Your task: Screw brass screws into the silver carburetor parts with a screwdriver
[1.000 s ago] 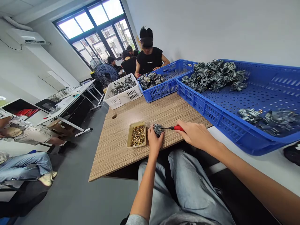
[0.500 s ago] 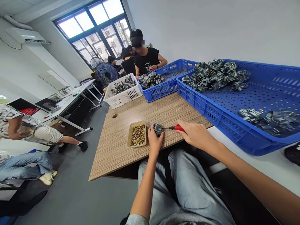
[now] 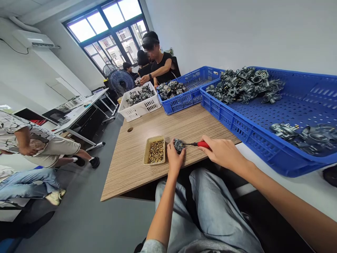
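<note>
My left hand [image 3: 174,159] is closed around a small grey metal part [image 3: 178,144] that rests on the wooden table [image 3: 131,168] near its front edge. My right hand [image 3: 221,151] grips a red-handled screwdriver [image 3: 202,144] whose thin shaft points left, with the tip at the part. Just left of my left hand sits a small tan tray [image 3: 145,151] of brass screws [image 3: 156,151].
A large blue crate [image 3: 237,124] with several grey metal parts [image 3: 243,84] stands at the right. Behind it are a second blue crate [image 3: 181,100] and a white basket [image 3: 139,109]. A person in black [image 3: 160,65] reaches into the basket. Other people sit at the left.
My hands, the part and the screwdriver have stayed put. The person in black at the far end has shifted left and reached an arm over the white basket. A person at the left has moved.
</note>
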`<state>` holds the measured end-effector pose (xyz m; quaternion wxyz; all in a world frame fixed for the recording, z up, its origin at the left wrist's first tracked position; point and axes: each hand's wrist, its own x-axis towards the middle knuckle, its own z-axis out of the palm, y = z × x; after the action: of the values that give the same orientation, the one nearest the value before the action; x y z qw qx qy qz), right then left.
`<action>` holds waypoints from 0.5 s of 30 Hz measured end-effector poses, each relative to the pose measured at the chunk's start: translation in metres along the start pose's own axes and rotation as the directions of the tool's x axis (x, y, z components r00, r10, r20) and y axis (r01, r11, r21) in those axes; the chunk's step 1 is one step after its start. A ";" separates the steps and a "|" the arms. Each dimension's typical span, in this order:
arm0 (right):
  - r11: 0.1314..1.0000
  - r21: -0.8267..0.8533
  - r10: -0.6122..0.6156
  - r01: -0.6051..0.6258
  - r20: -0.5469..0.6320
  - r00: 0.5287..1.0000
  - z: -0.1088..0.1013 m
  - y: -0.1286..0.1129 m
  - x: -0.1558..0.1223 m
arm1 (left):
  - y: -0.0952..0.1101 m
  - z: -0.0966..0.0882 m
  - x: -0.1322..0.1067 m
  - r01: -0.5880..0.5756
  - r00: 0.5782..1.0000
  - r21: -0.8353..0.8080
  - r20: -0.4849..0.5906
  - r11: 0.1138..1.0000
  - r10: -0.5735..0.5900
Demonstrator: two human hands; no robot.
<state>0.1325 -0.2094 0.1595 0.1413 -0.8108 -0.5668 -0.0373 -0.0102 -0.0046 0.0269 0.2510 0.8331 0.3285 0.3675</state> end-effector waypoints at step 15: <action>0.999 0.039 -0.028 0.030 -0.034 0.999 0.005 0.002 0.000 | 0.001 -0.001 0.000 0.011 1.000 0.035 0.007 0.999 -0.011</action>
<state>0.1343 -0.2084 0.1541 0.1661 -0.7988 -0.5767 -0.0415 -0.0107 -0.0055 0.0281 0.2395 0.8369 0.3387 0.3570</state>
